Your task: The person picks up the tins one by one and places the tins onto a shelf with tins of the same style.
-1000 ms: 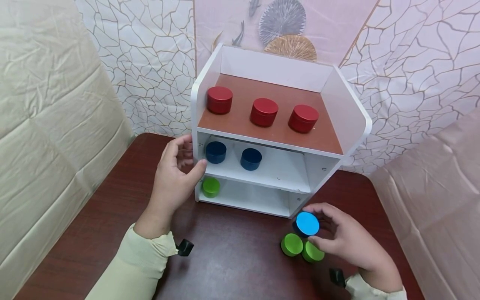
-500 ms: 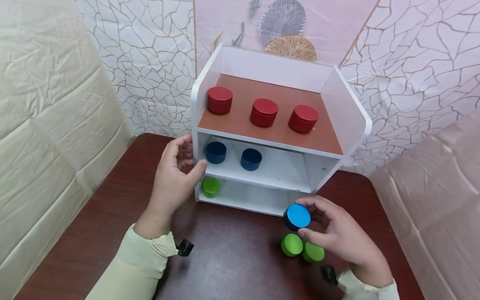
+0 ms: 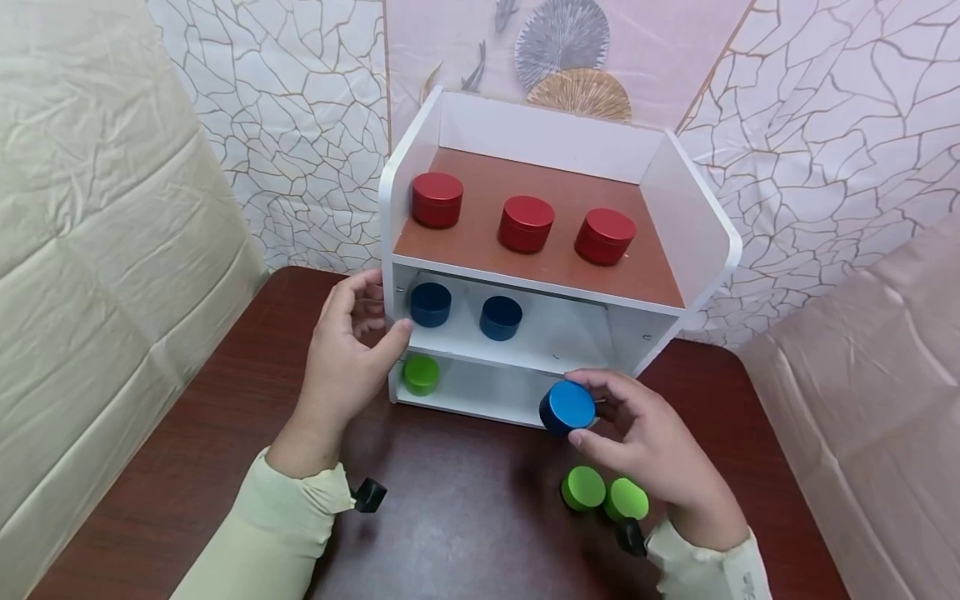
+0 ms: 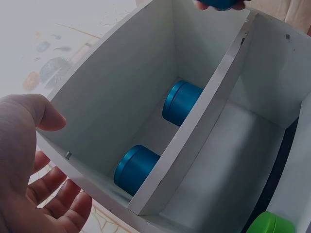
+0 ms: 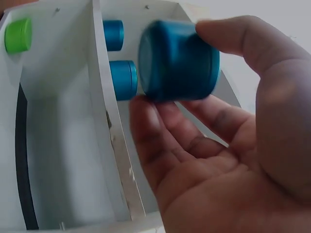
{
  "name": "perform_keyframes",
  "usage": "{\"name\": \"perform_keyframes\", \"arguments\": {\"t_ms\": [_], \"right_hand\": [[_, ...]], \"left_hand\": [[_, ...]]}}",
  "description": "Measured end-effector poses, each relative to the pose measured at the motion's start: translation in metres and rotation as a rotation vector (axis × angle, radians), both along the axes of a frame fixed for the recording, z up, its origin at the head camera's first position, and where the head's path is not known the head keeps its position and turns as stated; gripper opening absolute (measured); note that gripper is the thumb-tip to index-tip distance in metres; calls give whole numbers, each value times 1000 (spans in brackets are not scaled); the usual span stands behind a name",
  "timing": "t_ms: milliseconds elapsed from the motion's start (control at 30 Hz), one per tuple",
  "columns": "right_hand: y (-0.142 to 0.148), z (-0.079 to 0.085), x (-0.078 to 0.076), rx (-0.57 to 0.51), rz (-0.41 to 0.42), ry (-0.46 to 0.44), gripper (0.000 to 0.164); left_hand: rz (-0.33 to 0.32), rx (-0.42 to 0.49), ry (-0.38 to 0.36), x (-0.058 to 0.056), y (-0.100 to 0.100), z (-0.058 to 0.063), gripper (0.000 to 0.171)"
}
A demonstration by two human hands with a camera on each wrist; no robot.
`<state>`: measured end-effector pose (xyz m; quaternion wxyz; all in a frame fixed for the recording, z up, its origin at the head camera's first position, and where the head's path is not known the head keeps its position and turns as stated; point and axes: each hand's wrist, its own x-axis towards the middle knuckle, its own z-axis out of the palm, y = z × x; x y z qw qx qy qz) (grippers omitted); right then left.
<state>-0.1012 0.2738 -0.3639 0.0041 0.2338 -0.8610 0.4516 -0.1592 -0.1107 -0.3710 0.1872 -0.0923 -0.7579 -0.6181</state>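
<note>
My right hand [image 3: 645, 433] pinches a round blue tin [image 3: 567, 407] between thumb and fingers, above the table in front of the lower right part of a white shelf unit [image 3: 517, 360]. The right wrist view shows this blue tin [image 5: 179, 60] tilted and slightly blurred. My left hand [image 3: 348, 354] holds the unit's left side panel, thumb at the front and fingers outside. Two blue tins [image 3: 430, 305] [image 3: 501, 318] stand on the middle shelf. One green tin [image 3: 422, 375] sits at the left of the bottom shelf.
Three red tins [image 3: 437, 200] [image 3: 527, 224] [image 3: 605, 237] stand on the unit's brown top. Two green tins [image 3: 583, 488] [image 3: 627, 499] lie on the dark table [image 3: 465, 508] below my right hand. Patterned cloth [image 3: 300, 125] hangs behind.
My right hand has lifted the blue tin from beside the two green tins and carried it up and left toward the shelf unit. The left hand keeps its place on the side panel.
</note>
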Motion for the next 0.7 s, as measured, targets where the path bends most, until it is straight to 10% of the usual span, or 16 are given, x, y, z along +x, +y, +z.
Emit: {"name": "perform_keyframes", "arguments": {"t_ms": [700], "right_hand": [[-27, 8, -33, -58, -259, 13, 56]], "left_hand": [[5, -1, 6, -1, 0, -2, 63]]}}
